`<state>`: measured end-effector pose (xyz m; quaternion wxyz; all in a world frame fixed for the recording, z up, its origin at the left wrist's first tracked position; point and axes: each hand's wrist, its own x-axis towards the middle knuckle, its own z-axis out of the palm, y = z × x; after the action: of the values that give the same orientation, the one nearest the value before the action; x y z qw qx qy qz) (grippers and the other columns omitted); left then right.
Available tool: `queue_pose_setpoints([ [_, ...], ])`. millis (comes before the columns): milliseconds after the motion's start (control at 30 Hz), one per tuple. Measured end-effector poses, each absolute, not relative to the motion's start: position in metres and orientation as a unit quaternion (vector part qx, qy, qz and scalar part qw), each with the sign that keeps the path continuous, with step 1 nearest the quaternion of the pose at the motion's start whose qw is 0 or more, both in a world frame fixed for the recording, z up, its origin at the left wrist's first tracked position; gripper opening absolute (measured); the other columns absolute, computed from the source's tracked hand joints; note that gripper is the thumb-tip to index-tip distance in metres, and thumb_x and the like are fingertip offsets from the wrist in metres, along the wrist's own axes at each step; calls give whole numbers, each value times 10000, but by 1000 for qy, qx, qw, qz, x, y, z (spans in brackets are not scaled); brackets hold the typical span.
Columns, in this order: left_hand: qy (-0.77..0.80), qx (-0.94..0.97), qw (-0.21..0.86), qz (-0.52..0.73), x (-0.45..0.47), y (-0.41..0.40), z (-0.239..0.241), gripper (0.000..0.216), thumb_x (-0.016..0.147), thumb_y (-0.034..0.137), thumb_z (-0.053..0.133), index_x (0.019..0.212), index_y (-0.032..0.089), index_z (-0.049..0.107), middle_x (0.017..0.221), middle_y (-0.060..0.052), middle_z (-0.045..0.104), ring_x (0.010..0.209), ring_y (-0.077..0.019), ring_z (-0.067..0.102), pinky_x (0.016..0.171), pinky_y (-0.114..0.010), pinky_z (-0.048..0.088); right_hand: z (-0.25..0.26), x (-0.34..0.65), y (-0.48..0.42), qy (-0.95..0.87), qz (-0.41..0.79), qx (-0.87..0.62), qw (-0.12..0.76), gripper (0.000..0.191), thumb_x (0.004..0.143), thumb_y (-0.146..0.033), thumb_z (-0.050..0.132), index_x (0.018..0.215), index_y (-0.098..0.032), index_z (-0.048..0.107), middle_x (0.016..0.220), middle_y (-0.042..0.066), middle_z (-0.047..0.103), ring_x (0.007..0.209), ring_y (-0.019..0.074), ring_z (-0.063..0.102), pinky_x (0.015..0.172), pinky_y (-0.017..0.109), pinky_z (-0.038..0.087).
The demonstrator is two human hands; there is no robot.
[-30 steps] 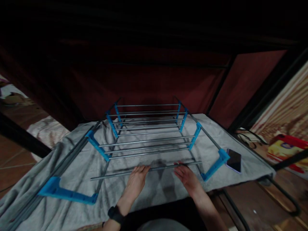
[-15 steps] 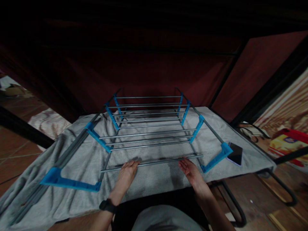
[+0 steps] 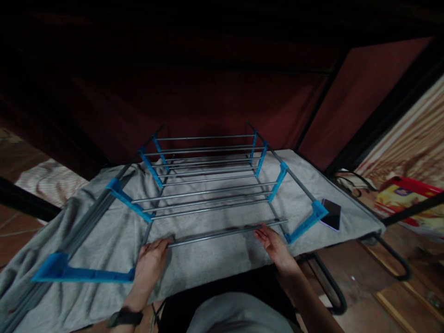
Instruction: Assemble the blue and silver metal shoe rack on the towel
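A partly assembled rack of grey metal rods and blue plastic brackets (image 3: 301, 224) lies on a grey blanket (image 3: 215, 263). Across its near end runs a loose metal rod (image 3: 215, 235), whose ends lie apart from the front brackets. My left hand (image 3: 152, 259) is closed over the rod's left end and hides that tip, close to the left front bracket (image 3: 93, 274). With curled fingers, my right hand (image 3: 272, 243) pinches the rod from below near its right end. Several crossbars (image 3: 211, 192) sit between the brackets farther back.
A phone (image 3: 332, 214) lies on the blanket beside the right front bracket. Behind the rack rises a dark red panel (image 3: 208, 101). On the floor at right is a red and yellow package (image 3: 405, 201). A black metal frame tube (image 3: 333, 291) shows below the blanket's edge.
My left hand has slid left along the rod to its end. My right hand stays near the rod's right end. The view has shifted slightly.
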<state>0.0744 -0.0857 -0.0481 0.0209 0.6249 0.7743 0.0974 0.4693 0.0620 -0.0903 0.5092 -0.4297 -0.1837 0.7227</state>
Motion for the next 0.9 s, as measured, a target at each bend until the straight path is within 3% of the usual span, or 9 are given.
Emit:
queue_pose_setpoints([
  [167,806,580,-37,115,68,-88,-50,321,887,237,376,1020,183,663,1069,-101,682,1066,-277,584,1026,-455,339,-83,467,62,-187,727,-427,504,230,592,-248,764,802,-207,680,908,63,724,856,216,672,870,382,537],
  [300,833,527,-48,162,66,-87,-47,310,883,290,384,1024,166,631,1197,-141,605,1115,-299,534,1033,-491,349,-79,466,60,-174,731,-426,505,254,573,-237,784,796,-192,671,874,57,724,843,214,673,846,376,543],
  [400,826,494,6,271,61,-83,-46,285,835,332,446,994,170,618,1209,-142,561,1084,-277,551,988,-424,430,-78,466,61,-166,730,-422,511,245,579,-254,801,772,-200,660,844,44,719,820,204,674,832,366,553],
  [600,793,233,196,528,60,-77,-40,277,676,224,646,950,186,652,835,-32,646,776,-203,623,808,-366,536,-87,469,69,-154,717,-436,522,268,581,-284,827,773,-208,655,802,38,697,794,200,677,801,341,578],
  [733,637,52,301,707,70,-80,-38,213,738,104,622,933,183,655,854,-14,689,781,-130,661,765,-259,551,-97,475,75,-161,724,-431,514,283,592,-291,820,818,-203,674,836,41,698,822,201,684,828,336,579],
  [900,563,-38,333,756,81,-86,-31,257,788,-16,559,942,165,656,791,-14,700,722,-98,675,690,-197,561,-107,484,84,-168,724,-436,507,257,599,-284,797,825,-214,697,874,40,710,863,202,690,837,324,582],
])
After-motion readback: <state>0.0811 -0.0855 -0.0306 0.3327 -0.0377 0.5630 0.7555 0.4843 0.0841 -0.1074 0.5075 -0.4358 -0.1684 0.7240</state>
